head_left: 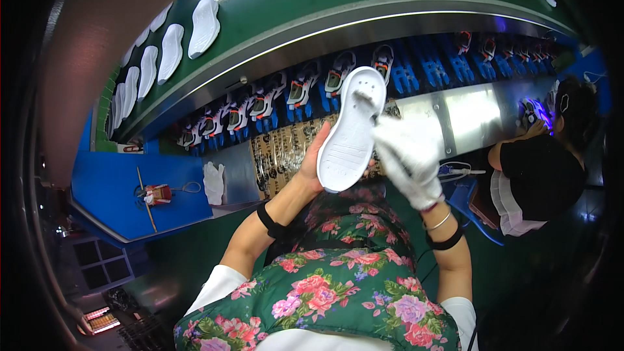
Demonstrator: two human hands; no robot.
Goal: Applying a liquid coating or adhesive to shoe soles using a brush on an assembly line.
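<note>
The bare left hand [314,159] clasps the lower left edge of a white shoe sole [351,131] at frame centre, its long axis tilting up and slightly right, while the white-gloved right hand [408,156] pinches a small brush [365,101] against the sole's upper end.

Count: 1 sole [350,131] in hand, 1 glove [213,182] on bench, 2 black wristbands [270,222], 1 bracelet [439,222].
</note>
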